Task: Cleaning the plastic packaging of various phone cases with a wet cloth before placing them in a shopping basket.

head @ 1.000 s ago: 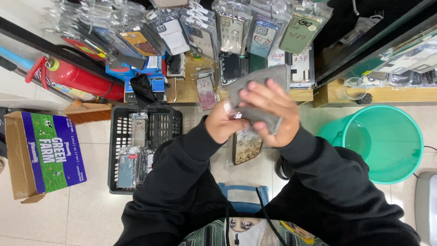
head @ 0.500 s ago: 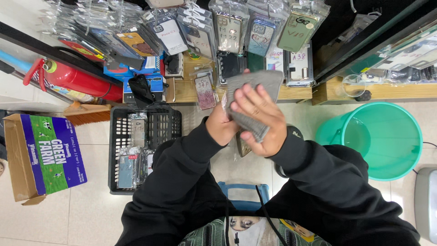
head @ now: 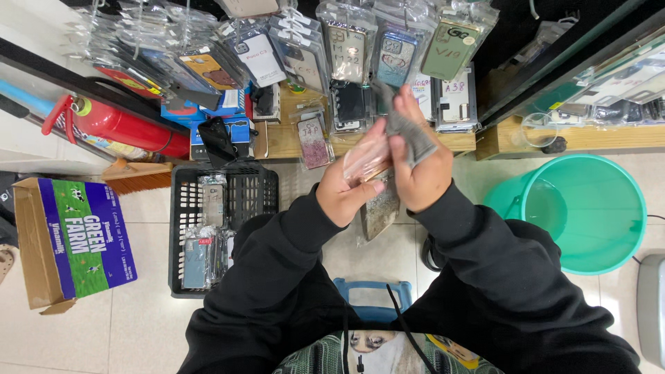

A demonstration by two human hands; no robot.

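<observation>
My left hand (head: 344, 192) grips a phone case in a clear plastic sleeve (head: 365, 159), pinkish and blurred. My right hand (head: 418, 173) is closed on a grey cloth (head: 409, 137) and presses it against the sleeve's right side. Both hands meet in front of a wooden shelf (head: 478, 140). Below them another packaged case (head: 379, 208) with a speckled pattern lies on the floor. Black sleeves cover both of my arms.
Many packaged phone cases (head: 346, 52) hang above the shelf. A black plastic crate (head: 225, 228) with several cases sits on the left, a cardboard box (head: 76, 239) beyond it. A red fire extinguisher (head: 125, 128) lies upper left. A teal bucket (head: 589, 211) stands right.
My right hand with the grey cloth has slid off the top of the case to its right side. The left hand has tilted the sleeved case so its pink face shows.
</observation>
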